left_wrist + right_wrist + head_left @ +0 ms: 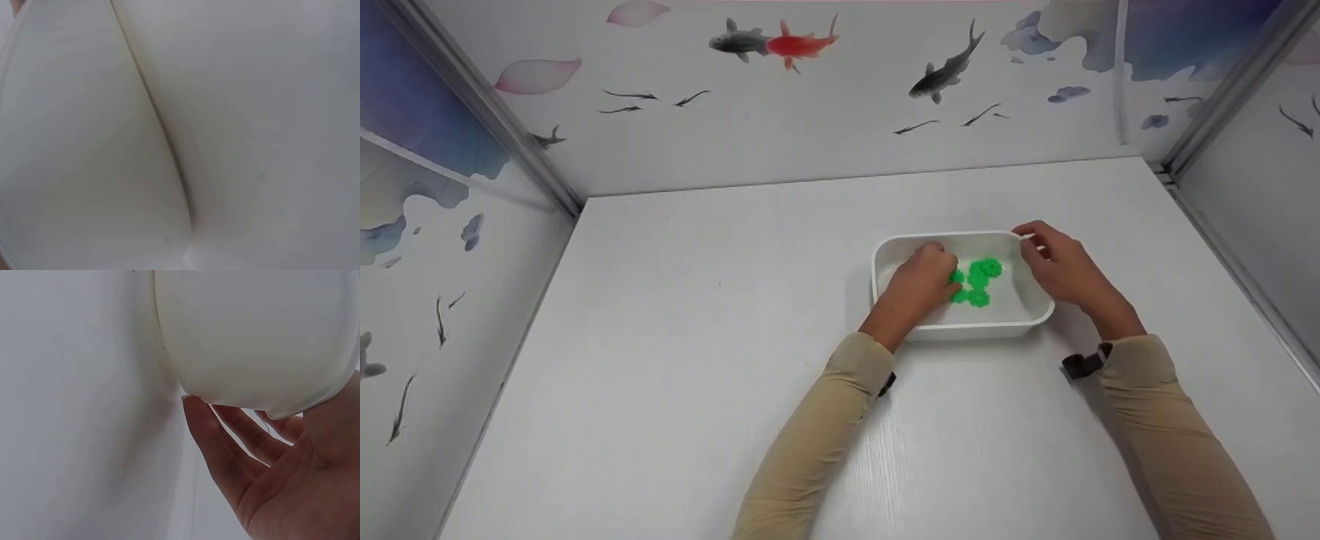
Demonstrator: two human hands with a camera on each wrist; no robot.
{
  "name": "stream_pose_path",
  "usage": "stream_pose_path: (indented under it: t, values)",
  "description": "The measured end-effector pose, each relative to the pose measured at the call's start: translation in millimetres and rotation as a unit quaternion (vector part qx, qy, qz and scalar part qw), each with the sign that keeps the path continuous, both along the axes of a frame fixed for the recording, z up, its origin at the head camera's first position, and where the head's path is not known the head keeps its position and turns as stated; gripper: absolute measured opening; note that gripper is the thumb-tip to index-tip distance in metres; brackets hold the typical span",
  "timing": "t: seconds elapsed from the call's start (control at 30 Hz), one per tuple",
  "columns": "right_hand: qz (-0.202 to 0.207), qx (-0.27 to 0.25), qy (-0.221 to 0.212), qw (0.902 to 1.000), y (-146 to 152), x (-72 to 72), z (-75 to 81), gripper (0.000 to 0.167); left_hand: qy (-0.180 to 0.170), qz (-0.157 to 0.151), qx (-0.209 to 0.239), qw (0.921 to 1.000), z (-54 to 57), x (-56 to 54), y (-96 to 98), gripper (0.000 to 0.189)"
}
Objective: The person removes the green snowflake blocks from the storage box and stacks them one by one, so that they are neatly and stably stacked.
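A white rectangular tray [975, 328] with rounded corners and raised walls stands on the table. Several small green scalloped pieces [979, 281] lie bunched on its floor. My left hand [919, 281] reaches over the near left wall into the tray, its bent fingers and thumb beside the leftmost green pieces. Its fingertips are hidden, so whether it pinches one cannot be seen. With my right hand [1061, 266] I hold the tray's right end near the far corner; in the right wrist view its fingers [205, 427] curve against the outer wall. The left wrist view has only the tray's outer wall [95, 152] and tabletop.
The white tabletop [697, 337] extends left of the tray and in front of it. A printed panel [847, 112] with fish rises behind the table, and side panels [457, 315] border it. Dark straps [1086, 364] sit at the cuffs of the tan sleeves.
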State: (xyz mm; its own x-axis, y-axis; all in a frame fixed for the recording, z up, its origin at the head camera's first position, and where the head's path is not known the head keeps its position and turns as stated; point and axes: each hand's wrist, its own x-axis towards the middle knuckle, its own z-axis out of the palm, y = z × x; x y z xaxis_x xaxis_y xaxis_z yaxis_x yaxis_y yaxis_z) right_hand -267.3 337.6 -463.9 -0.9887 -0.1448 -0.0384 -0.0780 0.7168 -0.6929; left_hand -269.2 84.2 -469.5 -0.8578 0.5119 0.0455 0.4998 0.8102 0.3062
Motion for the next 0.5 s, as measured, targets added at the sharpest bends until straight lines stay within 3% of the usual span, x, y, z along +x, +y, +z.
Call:
stream_pose_path:
  t: [0.23,0.5]
  values:
    - [-0.003,0.003,0.005,1.0000,-1.9,-1.0,0.9,0.042,-0.039,0.005,0.049,0.9980,1.7,0.7,-5.5,0.022]
    - [0.001,0.007,0.009,0.9999,-0.5,0.0,1.0,0.046,-0.032,-0.005,0.076,0.9965,0.7,1.4,-8.1,0.015]
